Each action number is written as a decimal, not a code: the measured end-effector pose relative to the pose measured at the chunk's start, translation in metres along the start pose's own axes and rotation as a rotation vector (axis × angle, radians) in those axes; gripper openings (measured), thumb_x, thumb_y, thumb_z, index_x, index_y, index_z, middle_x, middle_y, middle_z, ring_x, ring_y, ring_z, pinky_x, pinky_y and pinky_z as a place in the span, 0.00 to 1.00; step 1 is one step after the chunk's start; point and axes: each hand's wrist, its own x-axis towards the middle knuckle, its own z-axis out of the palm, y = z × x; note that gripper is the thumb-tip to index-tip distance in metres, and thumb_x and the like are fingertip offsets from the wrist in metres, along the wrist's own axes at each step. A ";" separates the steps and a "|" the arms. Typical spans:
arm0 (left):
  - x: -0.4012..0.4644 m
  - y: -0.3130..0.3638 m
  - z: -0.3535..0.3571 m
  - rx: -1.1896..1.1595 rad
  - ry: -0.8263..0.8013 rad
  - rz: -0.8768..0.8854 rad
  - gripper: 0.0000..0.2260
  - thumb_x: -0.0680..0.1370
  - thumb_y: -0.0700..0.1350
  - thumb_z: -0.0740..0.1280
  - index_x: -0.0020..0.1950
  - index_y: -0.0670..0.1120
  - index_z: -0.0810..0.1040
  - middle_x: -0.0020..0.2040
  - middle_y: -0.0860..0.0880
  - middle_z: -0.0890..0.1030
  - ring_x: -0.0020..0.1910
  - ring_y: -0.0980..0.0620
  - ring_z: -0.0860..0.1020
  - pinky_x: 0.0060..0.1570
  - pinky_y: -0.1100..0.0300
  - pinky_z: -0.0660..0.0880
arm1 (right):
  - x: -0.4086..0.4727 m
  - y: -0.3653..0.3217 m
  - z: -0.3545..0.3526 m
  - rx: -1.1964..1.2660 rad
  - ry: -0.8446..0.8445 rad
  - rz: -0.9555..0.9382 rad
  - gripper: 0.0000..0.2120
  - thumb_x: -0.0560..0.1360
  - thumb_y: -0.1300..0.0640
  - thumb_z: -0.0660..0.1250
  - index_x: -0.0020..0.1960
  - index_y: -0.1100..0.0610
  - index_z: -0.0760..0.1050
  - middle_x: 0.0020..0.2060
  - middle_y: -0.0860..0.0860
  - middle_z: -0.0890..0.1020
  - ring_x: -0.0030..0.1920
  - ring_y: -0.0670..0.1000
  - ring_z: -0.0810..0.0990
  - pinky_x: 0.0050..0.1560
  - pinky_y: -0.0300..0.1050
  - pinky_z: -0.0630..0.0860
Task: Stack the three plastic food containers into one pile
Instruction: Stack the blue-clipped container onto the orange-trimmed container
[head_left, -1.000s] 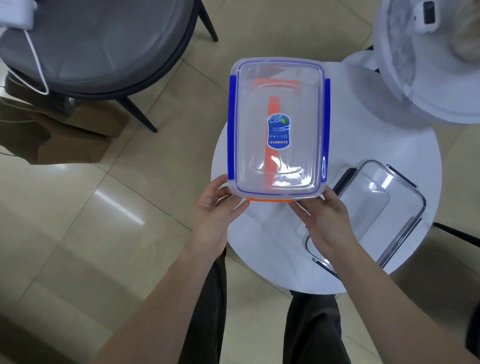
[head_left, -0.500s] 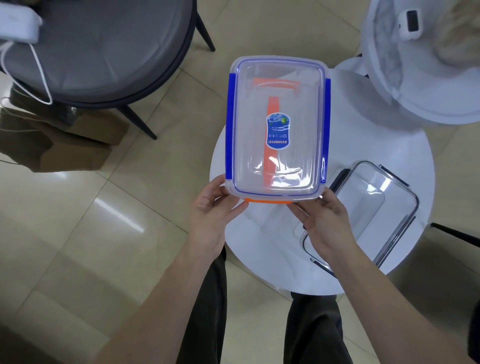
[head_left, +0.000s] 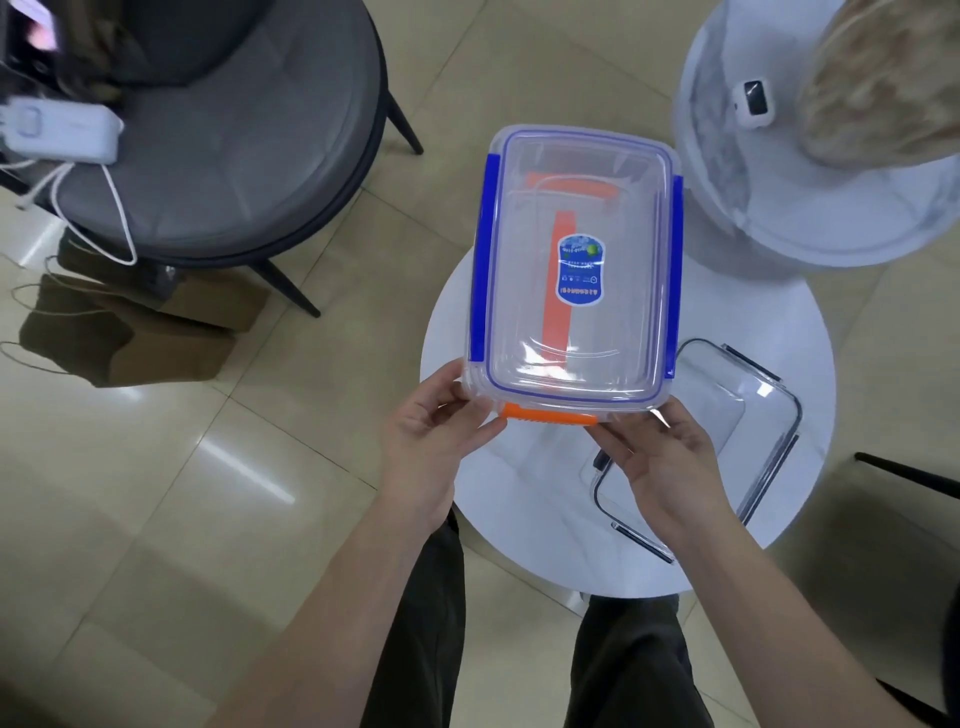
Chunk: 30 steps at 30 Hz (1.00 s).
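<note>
Both hands, left hand (head_left: 434, 434) & right hand (head_left: 660, 457), pinch the near end of the clear blue-clipped plastic box (head_left: 576, 280), held atop the orange-clipped box (head_left: 548, 415) above the round white counter (head_left: 519, 509). Next, I reckon: clear black-clipped container (head_left: 727, 415) goes on top, edges lined up.

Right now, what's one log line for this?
left hand: holds blue-clipped container | right hand: same | orange-clipped container: beneath | black-clipped container: on table, unstacked

The clear glossy plastic container with blue side clips (head_left: 579, 270) that I grip is smooth and shiny, with a glossy blue paper sticker (head_left: 581, 270) on its lid. Under it shows an orange plastic clip (head_left: 548, 416), matt and ribbed. Right of that container lies a clear glassy container with dark clips (head_left: 727, 415) on the smooth white round table (head_left: 519, 519). Left of the table, the grey cloth chair seat (head_left: 208, 156) looks matt above glossy beige floor tiles (head_left: 156, 519).
</note>
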 end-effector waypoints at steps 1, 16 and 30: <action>-0.003 0.003 0.002 0.009 -0.010 0.004 0.15 0.79 0.33 0.69 0.64 0.43 0.82 0.54 0.37 0.83 0.55 0.46 0.83 0.58 0.45 0.82 | -0.004 -0.002 -0.002 -0.002 0.006 -0.008 0.18 0.77 0.72 0.66 0.66 0.69 0.74 0.52 0.61 0.83 0.56 0.62 0.83 0.63 0.57 0.78; -0.027 0.020 0.050 0.117 -0.232 0.011 0.16 0.79 0.35 0.69 0.66 0.43 0.82 0.58 0.42 0.85 0.60 0.42 0.83 0.55 0.50 0.83 | -0.049 -0.026 -0.048 0.074 0.141 -0.107 0.16 0.77 0.70 0.67 0.64 0.65 0.77 0.57 0.69 0.81 0.57 0.65 0.84 0.62 0.58 0.79; -0.053 -0.013 0.082 0.269 -0.352 -0.085 0.16 0.76 0.32 0.72 0.62 0.44 0.85 0.54 0.41 0.87 0.58 0.43 0.84 0.55 0.52 0.83 | -0.091 0.007 -0.108 0.119 0.265 -0.166 0.30 0.62 0.55 0.76 0.62 0.63 0.78 0.58 0.63 0.83 0.58 0.62 0.84 0.61 0.56 0.79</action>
